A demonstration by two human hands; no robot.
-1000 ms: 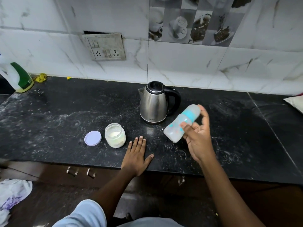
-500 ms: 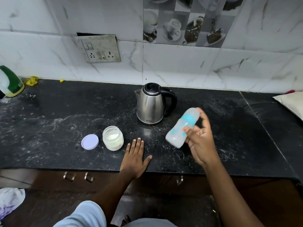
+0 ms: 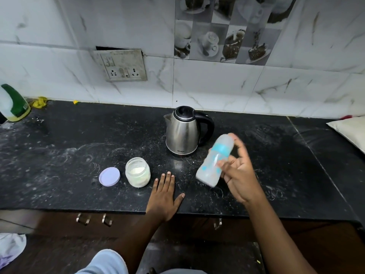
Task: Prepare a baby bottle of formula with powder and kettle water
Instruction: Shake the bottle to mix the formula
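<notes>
Far left: a green-and-white spray bottle [image 3: 12, 104] stands at the back of the black stone countertop [image 3: 59, 155].
Lid: a lilac lid [image 3: 109, 176] lies flat just left of the jar and is not on it.
Powder jar: an open glass jar [image 3: 138, 172] stands upright with white powder inside.
Left hand: our left hand [image 3: 165, 196] lies palm down at the counter's front edge. Its fingers are straight and it holds nothing.
Kettle: a steel electric kettle [image 3: 183, 131] stands behind and between our hands, with its lid closed and its handle to the right.
Right hand: our right hand [image 3: 239, 175] has its fingers curled round the baby bottle [image 3: 214, 161], which is lifted clear of the counter.
Far right: a pale cushion [image 3: 351, 131] shows at the edge.
Risk: the bottle is blurred, so we judge that it is moving. A loose collar could leak, or the grip could slip and knock the open jar.
Bottle to hand: the bottle sits on the left side of our right hand and is tilted. Its blue collar points up towards the kettle and its base points down and left.
</notes>
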